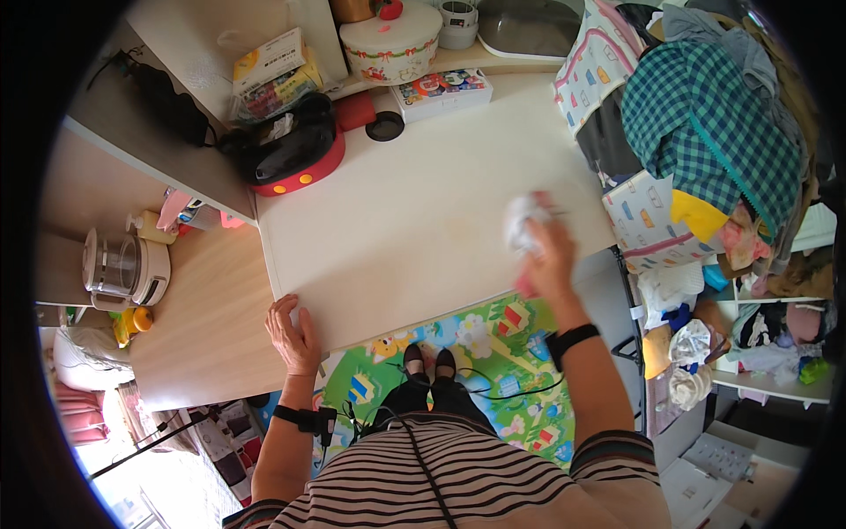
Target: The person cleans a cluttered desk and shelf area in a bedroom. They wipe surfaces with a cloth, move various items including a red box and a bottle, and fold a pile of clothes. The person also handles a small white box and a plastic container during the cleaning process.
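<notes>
Blurred by motion, my right hand (pixel 554 254) grips a crumpled white and red cloth (pixel 527 221) over the right part of a white tabletop (pixel 396 244). Whether the cloth touches the surface I cannot tell. My left hand (pixel 294 337) rests at the near left corner of that tabletop, fingers a little apart, holding nothing. Toward the back left stands a red and black tissue box (pixel 297 162) with yellow buttons, a tissue sticking out of its top. A black round lid or coaster (pixel 384 126) lies beside it.
A decorated lidded pot (pixel 391 49) and a flat white box (pixel 444 92) stand at the back. An overfilled storage bag (pixel 611 112) of clothes borders the right side. Left is a wooden desk (pixel 205 317) with a glass-jar appliance (pixel 122 268). Cables hang across my body.
</notes>
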`<state>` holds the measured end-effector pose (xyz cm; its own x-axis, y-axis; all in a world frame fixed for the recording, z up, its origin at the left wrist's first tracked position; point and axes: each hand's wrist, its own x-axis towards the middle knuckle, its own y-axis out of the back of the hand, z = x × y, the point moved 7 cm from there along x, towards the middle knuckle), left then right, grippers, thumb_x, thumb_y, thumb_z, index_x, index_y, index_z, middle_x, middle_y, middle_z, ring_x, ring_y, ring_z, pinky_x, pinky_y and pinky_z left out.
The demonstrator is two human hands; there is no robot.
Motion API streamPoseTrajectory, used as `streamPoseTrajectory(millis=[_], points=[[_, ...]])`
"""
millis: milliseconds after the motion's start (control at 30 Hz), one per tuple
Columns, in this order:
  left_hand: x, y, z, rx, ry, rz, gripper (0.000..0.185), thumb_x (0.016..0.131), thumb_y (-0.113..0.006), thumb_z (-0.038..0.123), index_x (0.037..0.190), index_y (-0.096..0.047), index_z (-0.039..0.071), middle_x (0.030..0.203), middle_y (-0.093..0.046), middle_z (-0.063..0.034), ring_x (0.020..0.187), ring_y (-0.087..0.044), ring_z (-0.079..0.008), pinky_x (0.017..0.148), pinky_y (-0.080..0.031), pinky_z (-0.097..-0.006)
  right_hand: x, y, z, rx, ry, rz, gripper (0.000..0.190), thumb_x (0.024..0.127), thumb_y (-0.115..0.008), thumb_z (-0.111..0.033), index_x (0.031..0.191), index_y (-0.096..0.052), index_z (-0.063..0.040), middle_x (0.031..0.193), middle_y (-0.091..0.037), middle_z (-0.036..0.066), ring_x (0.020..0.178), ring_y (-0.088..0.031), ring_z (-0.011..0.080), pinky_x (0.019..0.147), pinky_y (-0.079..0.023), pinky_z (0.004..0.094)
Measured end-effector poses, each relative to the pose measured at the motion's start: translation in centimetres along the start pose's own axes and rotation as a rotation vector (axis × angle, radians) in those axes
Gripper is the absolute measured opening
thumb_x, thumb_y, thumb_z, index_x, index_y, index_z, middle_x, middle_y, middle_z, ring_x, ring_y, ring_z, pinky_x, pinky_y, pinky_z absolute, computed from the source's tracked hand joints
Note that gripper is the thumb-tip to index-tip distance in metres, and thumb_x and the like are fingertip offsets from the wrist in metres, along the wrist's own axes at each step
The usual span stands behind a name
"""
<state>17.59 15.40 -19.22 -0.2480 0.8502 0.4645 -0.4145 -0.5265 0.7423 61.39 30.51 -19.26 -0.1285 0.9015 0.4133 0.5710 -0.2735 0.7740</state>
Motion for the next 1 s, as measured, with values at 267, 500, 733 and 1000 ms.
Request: streamPoseTrajectory(millis=[267,500,733,1000], points=[[0.2,0.0,0.6,0.013,0.003,0.023,0.020,0.088,-0.059,0.008,0.107,-0.056,0.003,0.109,-0.063,-0.0141,0.105,-0.057,-0.0339,0.095,-0.041,-0.0453,3.6,-0.5,6.8,-0.422,-0.241,-0.037,0.057,0.074,-0.068,-0.017,0.130,-0.054,-0.021,0.132,-0.052,0.012,0.119,-0.048,0.0357,0.096,-0.038,0.0550],[0.4,0.2,0.9,0.037,0.012,0.002,0.020,0.088,-0.058,0.008,0.107,-0.056,0.002,0.108,-0.061,-0.0162,0.104,-0.056,-0.0364,0.094,-0.041,-0.0459,8.6,-1.4,6.9,-0.173,0.009,-0.224,0.056,0.078,-0.066,-0.010,0.131,-0.054,-0.019,0.140,-0.045,0.015,0.127,-0.042,0.0381,0.102,-0.037,0.0534],[0.2,-0.2,0.6,0.028,-0.012,-0.009,0.017,0.089,-0.054,0.008,0.105,-0.054,0.001,0.108,-0.059,-0.0165,0.104,-0.054,-0.0352,0.095,-0.039,-0.0465,11.7,-7.5,2.2,-0.289,-0.075,-0.151,0.054,0.078,-0.068,-0.016,0.130,-0.056,-0.025,0.134,-0.048,0.010,0.127,-0.042,0.0331,0.099,-0.038,0.0542],[-0.2,-1.0,-0.8,0.096,-0.059,-0.021,0.018,0.090,-0.055,0.012,0.104,-0.053,0.002,0.103,-0.057,-0.0154,0.101,-0.053,-0.0345,0.093,-0.038,-0.0465,0.1,-10.4,-17.9,0.054,0.318,-0.315,0.048,0.069,-0.071,-0.016,0.116,-0.065,-0.025,0.134,-0.053,0.002,0.124,-0.044,0.0260,0.091,-0.036,0.0502]])
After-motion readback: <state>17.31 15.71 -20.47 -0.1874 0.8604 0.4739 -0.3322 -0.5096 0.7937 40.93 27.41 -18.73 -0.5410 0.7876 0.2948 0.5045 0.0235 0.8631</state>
